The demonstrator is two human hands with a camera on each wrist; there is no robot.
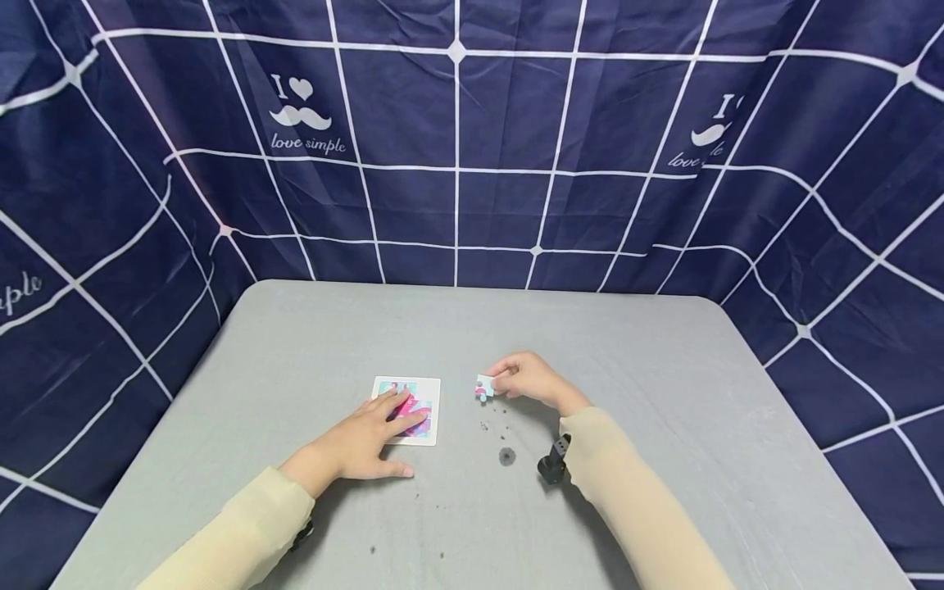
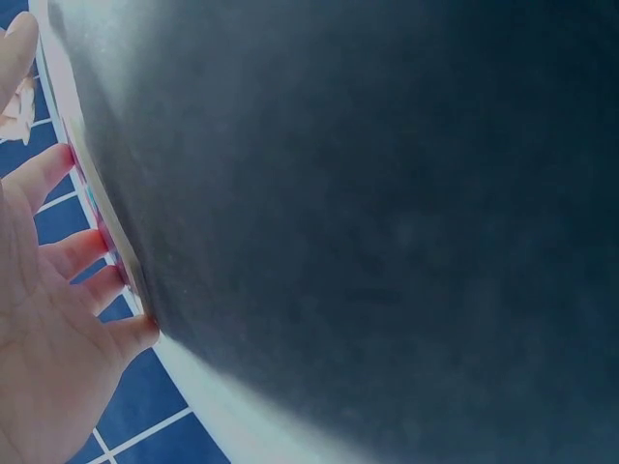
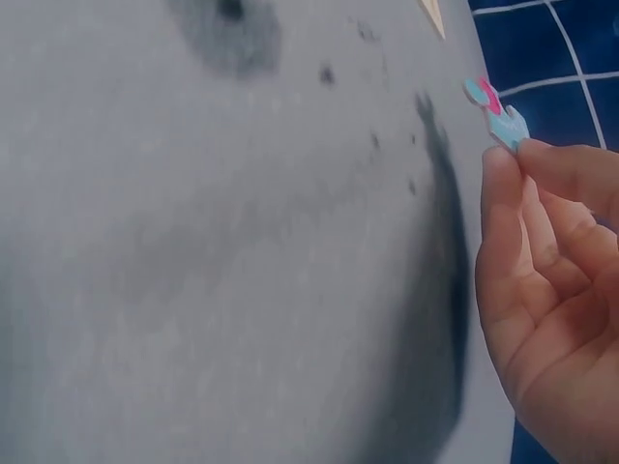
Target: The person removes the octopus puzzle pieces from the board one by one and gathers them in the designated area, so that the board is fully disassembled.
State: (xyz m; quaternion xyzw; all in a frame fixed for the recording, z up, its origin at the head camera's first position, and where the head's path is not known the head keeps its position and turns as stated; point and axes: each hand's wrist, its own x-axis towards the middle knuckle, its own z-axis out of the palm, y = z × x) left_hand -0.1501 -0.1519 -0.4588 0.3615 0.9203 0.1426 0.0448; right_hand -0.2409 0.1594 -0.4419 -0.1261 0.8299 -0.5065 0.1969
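A small jigsaw puzzle piece [image 1: 483, 388], light blue with pink, is pinched between the thumb and fingertips of my right hand [image 1: 533, 378], just right of the puzzle. In the right wrist view the same puzzle piece [image 3: 504, 124] sticks out past the fingertips. My left hand [image 1: 365, 438] lies spread over a white-bordered puzzle board [image 1: 433, 414] with a pink, blue and purple picture, its fingertips touching it. Those fingers cover part of the picture. Seen edge-on in the left wrist view, the board [image 2: 116, 237] has the fingertips along it.
The grey tabletop [image 1: 627, 352] carries dark stains [image 1: 506, 456] near my right forearm. A black device [image 1: 553, 463] is worn at my right wrist. Navy curtains [image 1: 501, 147] with white grid lines enclose the table at the back and sides.
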